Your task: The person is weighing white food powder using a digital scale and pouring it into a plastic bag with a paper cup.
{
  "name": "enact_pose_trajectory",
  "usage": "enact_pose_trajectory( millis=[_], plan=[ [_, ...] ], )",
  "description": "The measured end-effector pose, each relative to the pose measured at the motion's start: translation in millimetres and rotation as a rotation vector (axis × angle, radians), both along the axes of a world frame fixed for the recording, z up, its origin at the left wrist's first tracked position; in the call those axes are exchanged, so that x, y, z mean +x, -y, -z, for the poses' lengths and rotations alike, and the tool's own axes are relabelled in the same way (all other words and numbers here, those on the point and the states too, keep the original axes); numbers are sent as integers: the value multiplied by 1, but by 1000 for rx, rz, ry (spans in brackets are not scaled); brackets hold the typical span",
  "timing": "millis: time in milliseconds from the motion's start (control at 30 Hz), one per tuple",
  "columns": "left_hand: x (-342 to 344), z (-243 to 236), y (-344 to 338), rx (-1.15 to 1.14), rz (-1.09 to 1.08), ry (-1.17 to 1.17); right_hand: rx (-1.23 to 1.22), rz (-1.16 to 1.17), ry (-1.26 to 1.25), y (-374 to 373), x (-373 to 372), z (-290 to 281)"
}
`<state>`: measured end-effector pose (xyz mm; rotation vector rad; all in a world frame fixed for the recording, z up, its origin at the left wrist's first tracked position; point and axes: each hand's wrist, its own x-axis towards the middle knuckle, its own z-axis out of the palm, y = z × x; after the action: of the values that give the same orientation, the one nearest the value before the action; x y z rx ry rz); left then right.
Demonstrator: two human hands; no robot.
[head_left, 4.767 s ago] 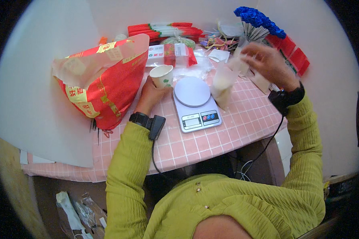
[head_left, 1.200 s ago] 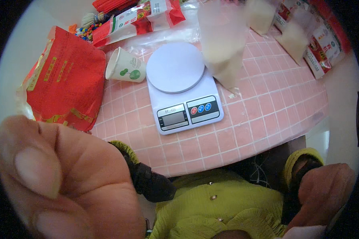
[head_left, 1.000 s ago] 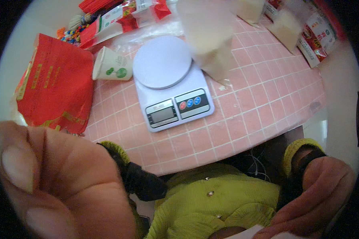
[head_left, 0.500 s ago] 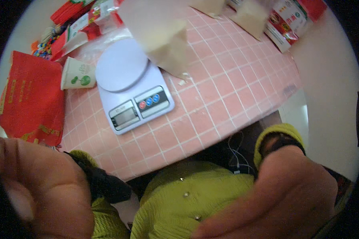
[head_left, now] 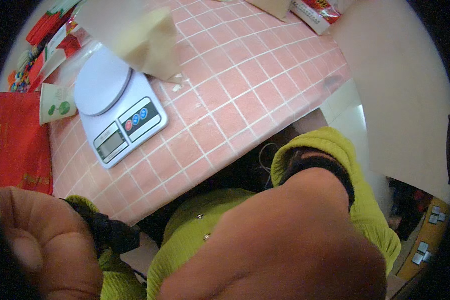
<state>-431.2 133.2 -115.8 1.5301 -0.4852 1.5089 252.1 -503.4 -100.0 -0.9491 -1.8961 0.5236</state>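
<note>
Both raised close to the lens at the frame's bottom: left hand [head_left: 45,245] loosely curled, right hand [head_left: 285,240] back-on, grip impossible to tell, nothing visibly held. Well apart, upper left on the desk [head_left: 245,95]: scale [head_left: 117,107], leaning bag [head_left: 135,35]. Likely to tip, spilling.

Even indoor light, strong fisheye bending at edges, both near hands blurred

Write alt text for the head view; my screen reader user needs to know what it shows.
Both hands, left hand and right hand, are raised close to the camera, filling the lower picture and holding nothing visible. Beyond them, on a pink tiled table, stand a white kitchen scale, a paper cup, a cream bag and a red bag.
</note>
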Motion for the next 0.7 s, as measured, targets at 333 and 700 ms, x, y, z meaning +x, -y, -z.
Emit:
enact_pose_trajectory(
  millis=[333, 700],
  plan=[
    [359, -7, 281, 53, -136, 1, 10, -111, 28, -57, -4, -5],
    [436, -57, 366, 211, -275, 276, -77, 494, 118, -53, 37, -16]
  ],
)
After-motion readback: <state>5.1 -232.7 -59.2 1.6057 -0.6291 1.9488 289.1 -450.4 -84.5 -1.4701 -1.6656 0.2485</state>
